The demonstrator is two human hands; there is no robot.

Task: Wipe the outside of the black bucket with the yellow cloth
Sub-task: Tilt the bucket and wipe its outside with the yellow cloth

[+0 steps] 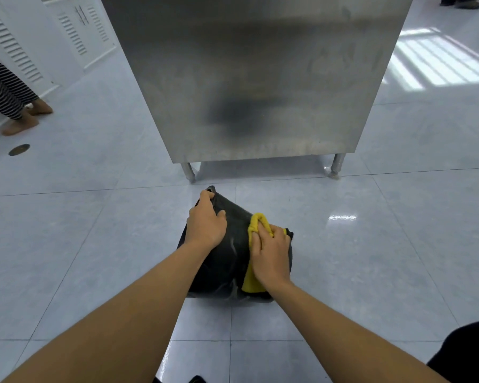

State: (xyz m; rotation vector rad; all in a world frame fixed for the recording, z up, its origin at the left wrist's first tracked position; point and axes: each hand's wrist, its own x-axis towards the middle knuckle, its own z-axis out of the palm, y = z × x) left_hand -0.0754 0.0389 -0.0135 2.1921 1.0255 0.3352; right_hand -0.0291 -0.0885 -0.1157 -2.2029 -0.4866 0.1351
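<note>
The black bucket (pixel 233 252) lies tipped on the tiled floor in front of me, its wet side facing up. My left hand (pixel 206 219) grips its far upper-left edge, fingers curled over the rim. My right hand (pixel 270 252) presses the yellow cloth (pixel 253 230) flat against the bucket's right side. The cloth bunches up above my fingers and hangs down below my wrist. Most of the bucket's right part is hidden under the cloth and hand.
A stainless steel cabinet (pixel 255 78) on short legs stands just beyond the bucket. A person's feet and striped trousers (pixel 9 92) are at the far left by white louvred cabinets (pixel 17 45). A floor drain (pixel 19 149) sits at left. My dark-clothed knee (pixel 468 352) shows at bottom right.
</note>
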